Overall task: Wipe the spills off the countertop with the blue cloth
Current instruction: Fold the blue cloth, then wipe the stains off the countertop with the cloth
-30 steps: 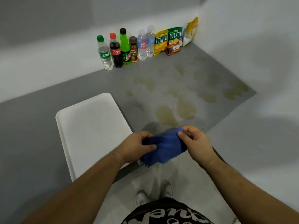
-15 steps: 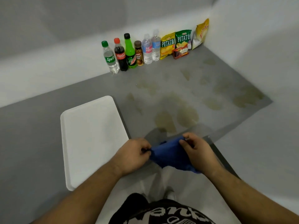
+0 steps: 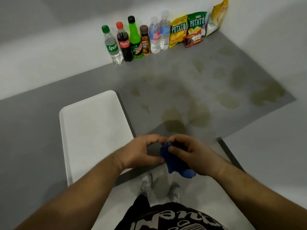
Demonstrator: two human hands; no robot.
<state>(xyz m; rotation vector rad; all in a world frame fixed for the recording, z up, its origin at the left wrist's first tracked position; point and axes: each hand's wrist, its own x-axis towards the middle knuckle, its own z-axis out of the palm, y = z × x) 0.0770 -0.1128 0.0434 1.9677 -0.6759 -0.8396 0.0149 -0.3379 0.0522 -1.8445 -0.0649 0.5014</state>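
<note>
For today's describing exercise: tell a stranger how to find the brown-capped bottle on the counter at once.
Start at the back wall of the grey countertop, where six bottles stand in a row left of the chip bags. Count to the fourth from the left, between the green Mountain Dew bottle and a clear water bottle. The brown-capped bottle is the shortest there.

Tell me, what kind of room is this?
Probably a kitchen or snack counter, though it looks staged. A grey countertop meets plain walls in a corner, with soda and water bottles like the Sprite bottle beside potato chip bags, and a white tray.
</note>
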